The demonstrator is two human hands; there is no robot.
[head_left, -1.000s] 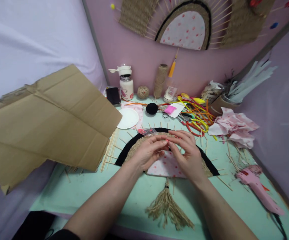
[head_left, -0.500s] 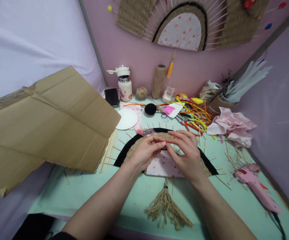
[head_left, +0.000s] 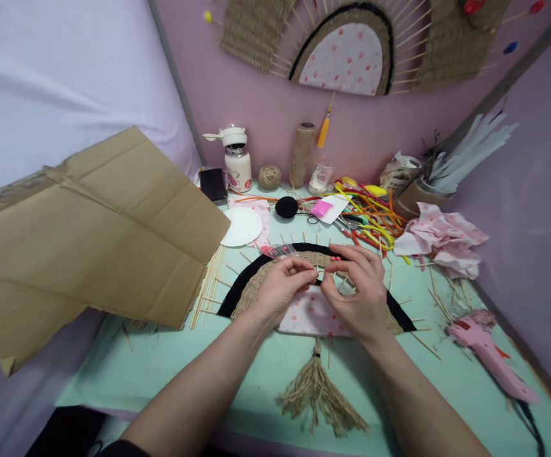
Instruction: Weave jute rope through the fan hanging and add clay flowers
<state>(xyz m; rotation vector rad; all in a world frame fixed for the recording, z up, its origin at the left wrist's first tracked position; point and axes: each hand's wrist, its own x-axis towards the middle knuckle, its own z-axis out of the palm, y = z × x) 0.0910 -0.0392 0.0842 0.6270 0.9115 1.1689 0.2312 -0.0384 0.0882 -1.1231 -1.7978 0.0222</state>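
Note:
My left hand (head_left: 287, 282) is closed in a pinch, with a tiny reddish bead-like piece (head_left: 317, 273) at its fingertips. Just across from it, my right hand (head_left: 358, 279) also pinches, thumb against index finger. A short thin line, perhaps thread or wire, shows between the fingertips. Small pink-red beads (head_left: 335, 258) show beside the right fingers; whether these are held I cannot tell. Beneath both hands lies a half-round wall hanging (head_left: 311, 311) with dotted fabric, woven twine, a black band and thin sticks. A twine tassel (head_left: 316, 393) hangs from its straight edge.
A small clear bag (head_left: 280, 251) with red pieces lies on the black band. Cardboard (head_left: 113, 235) leans at left, and a pink glue gun (head_left: 489, 358) lies at right. Behind are a white plate (head_left: 242, 226), a bottle (head_left: 238, 165), black yarn (head_left: 286, 207) and crumpled fabric (head_left: 442, 238).
My right hand has drawn slightly to the right, opening a small gap between the two pinches. Pink-red beads now show by its fingers. My left hand stays nearly in place.

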